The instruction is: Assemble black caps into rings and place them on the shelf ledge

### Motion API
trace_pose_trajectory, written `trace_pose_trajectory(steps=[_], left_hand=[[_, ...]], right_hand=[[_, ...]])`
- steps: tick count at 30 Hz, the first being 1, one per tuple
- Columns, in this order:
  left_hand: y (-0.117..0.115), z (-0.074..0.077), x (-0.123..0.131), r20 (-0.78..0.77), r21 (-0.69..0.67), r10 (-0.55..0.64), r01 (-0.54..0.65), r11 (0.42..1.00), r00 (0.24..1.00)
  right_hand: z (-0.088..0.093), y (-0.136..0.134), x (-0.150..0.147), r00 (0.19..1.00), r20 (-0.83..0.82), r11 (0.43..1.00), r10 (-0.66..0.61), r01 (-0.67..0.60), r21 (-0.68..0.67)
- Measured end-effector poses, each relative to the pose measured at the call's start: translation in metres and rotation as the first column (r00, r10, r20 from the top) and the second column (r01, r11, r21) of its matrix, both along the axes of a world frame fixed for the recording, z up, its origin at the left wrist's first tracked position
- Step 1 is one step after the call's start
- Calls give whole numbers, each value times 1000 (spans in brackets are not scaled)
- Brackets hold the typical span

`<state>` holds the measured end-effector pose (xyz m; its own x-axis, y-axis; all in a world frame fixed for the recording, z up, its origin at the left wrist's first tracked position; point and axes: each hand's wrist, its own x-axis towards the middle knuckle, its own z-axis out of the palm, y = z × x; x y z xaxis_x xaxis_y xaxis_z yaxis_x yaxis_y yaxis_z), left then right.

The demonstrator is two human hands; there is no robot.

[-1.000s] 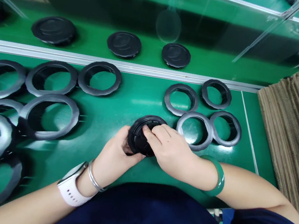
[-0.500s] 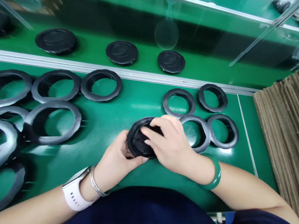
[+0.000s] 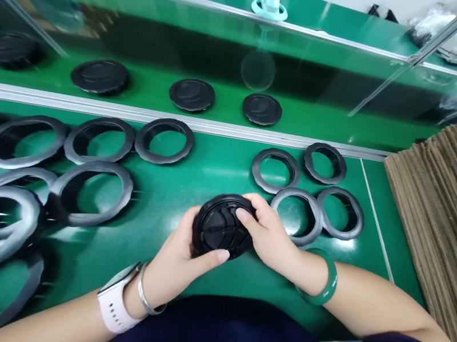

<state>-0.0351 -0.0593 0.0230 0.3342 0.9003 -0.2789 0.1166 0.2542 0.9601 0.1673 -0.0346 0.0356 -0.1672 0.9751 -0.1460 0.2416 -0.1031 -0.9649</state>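
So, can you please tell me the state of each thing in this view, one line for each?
black round cap, held between both hands, ribbed side facing up
left hand, holding the cap's lower edge
right hand, holding the cap's upper right edge
black rings, lying flat on the green mat, some overlapping
black discs, lying flat in a row beyond the metal rail
corrugated cardboard sheets, stacked in a pile
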Motion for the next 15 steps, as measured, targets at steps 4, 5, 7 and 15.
trace_pose_trajectory(steps=[4, 5, 7, 15], left_hand=[[1, -1, -1, -72, 60, -1, 5, 998, 997], [1, -1, -1, -90, 74, 1, 6, 997, 996], [2, -1, -1, -128, 96, 4, 8, 995, 992], [2, 2, -1, -263, 124, 4, 30, 992, 965]], right_hand=[[-2, -1, -2, 998, -62, 999, -32, 30, -26], [-2, -1, -3, 997, -71, 999, -41, 40, -26], [-1, -2, -4, 995, -83, 998, -60, 58, -26], [-1, -2, -9, 991, -38, 991, -125, 124, -41]])
